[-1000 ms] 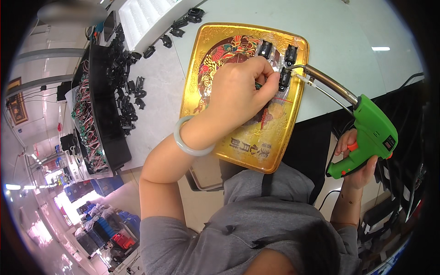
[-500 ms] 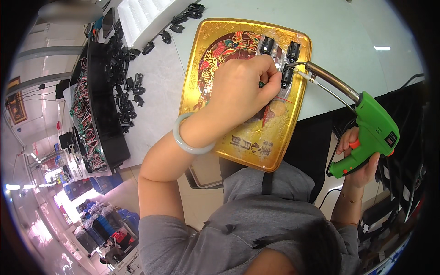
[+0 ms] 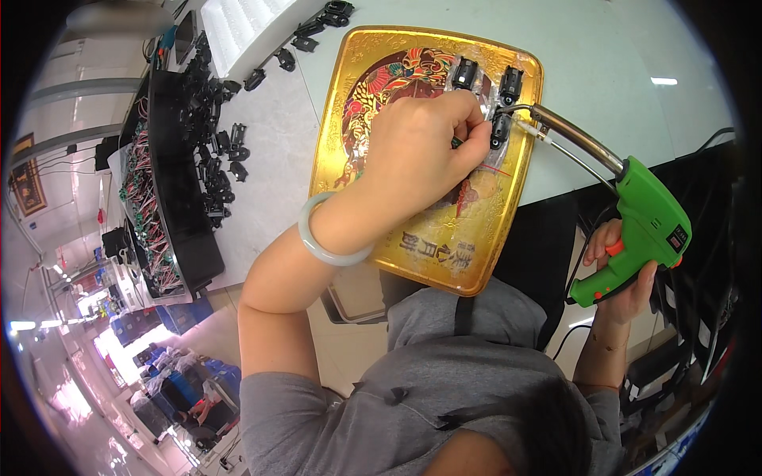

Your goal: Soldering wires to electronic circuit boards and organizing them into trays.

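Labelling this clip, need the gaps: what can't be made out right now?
All head view:
- What the left hand may pinch: covered by its own fingers.
- Whether the tip of the green soldering gun touches the black part there: too small.
- Some of the right hand: behind the gun's grip.
- White tray's far end: cut off by the top edge.

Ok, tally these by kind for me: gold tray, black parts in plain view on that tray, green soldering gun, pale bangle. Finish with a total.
Gold tray: 1
Black parts in plain view on it: 3
Green soldering gun: 1
Pale bangle: 1
Total: 6
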Available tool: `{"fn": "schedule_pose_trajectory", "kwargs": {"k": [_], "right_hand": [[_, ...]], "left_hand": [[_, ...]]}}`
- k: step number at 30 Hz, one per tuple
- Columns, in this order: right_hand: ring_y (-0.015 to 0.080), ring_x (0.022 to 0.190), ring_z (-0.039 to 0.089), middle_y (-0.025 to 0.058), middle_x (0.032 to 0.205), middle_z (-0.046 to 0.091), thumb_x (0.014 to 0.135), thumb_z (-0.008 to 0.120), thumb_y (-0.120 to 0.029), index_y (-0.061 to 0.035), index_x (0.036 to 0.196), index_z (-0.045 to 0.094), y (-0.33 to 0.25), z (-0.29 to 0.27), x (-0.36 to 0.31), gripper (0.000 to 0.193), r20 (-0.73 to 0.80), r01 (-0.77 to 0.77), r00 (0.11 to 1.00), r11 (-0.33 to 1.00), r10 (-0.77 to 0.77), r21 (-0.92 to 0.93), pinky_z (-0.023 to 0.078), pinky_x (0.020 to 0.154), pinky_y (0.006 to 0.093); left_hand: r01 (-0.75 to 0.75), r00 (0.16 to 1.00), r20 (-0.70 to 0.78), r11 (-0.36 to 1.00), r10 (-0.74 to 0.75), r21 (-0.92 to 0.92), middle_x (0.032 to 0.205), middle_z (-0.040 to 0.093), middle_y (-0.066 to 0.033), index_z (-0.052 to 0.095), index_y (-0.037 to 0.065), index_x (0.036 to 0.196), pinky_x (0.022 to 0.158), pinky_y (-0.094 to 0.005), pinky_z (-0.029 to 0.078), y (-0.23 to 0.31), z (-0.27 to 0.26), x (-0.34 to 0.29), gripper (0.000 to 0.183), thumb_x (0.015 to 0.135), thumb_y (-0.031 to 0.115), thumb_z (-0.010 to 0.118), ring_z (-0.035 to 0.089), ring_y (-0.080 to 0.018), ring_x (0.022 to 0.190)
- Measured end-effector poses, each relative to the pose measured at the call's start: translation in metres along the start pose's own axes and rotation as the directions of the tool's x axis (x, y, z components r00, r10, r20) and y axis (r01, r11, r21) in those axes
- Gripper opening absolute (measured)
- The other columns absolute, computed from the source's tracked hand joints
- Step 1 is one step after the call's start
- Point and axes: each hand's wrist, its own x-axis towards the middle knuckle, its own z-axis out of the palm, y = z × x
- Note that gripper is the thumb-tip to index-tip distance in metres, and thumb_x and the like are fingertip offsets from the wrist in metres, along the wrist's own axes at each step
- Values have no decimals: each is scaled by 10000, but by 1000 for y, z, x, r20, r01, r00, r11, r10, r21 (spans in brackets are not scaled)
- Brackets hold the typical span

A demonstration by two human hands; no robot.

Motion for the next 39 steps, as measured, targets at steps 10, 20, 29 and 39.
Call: {"fn": "schedule_pose_trajectory", "kwargs": {"k": [10, 20, 29, 39], "right_hand": [[156, 678, 421, 86, 778, 395, 840, 307, -552, 20, 924, 406, 5, 0, -2, 586, -1, -11, 1000, 1000, 11, 11, 408, 561, 264], [147, 670, 404, 73, 759, 370, 837, 322, -557, -9, 896, 387, 7, 0, -6, 555, -4, -24, 1000, 1000, 24, 17, 399, 557, 256], [178, 747, 468, 130, 887, 464, 818, 295, -596, 32, 1048, 428, 2, -1, 0, 682, -19, 89, 996, 994, -88, 55, 418, 574, 257], [267, 963, 513, 239, 1144, 461, 844, 278, -572, 90, 1217, 342, 6, 20, 51, 763, 95, 55, 990, 894, -108, 444, 446, 769, 320]], "left_hand": [[16, 1000, 9, 1000, -16, 17, 560, 587, -53, 583, 29, 678, 461, -239, 427, 1, -1, 0, 103, 707, 114, 635, 570, -130, 489], [41, 999, 35, 999, -41, -17, 573, 596, -55, 580, 17, 681, 469, -232, 428, 2, -1, 0, 102, 716, 101, 628, 573, -115, 496], [33, 999, 17, 999, -33, 18, 569, 594, -68, 585, 32, 678, 467, -245, 438, 3, -3, 2, 106, 709, 121, 632, 584, -148, 499], [4, 1000, 19, 1000, -4, 24, 598, 571, -66, 576, 50, 669, 521, -289, 430, 3, -4, 1, 121, 696, 150, 639, 562, -187, 570]]}}
